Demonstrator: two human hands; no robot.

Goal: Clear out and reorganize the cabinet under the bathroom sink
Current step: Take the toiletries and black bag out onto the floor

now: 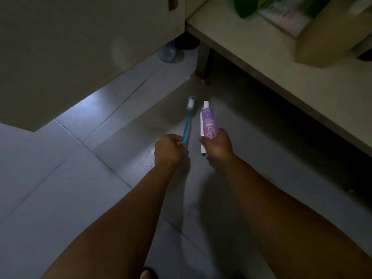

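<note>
Dim room — pale tiled floor [60, 188], beige cabinet [261, 63].

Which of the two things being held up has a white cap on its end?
The purple toothpaste tube in the right hand. Its far end has a white cap, while the blue toothbrush in the left hand ends in bristles.

Toothbrush [46, 120]: translucent blue plastic handle, smooth, slightly glossy; white bristle head, matt. Toothpaste tube [207, 123]: purple-and-white plastic, smooth with a soft sheen, printed lettering; white plastic cap. Floor tiles [60, 178]: pale ceramic by the look, smooth, glossy enough to carry a bright reflection; darker grout lines, matt. Cabinet door [80, 47]: beige panel, smooth, satin finish with a faint sheen. Shelf board [261, 63]: beige laminate-looking surface, smooth, matt. Bottle [168, 53] on the floor: clear bluish plastic, glossy. Box [326, 37] on the shelf: tan cardboard by appearance, matt. Green item [244, 6]: glossy, material not determinable.
</note>
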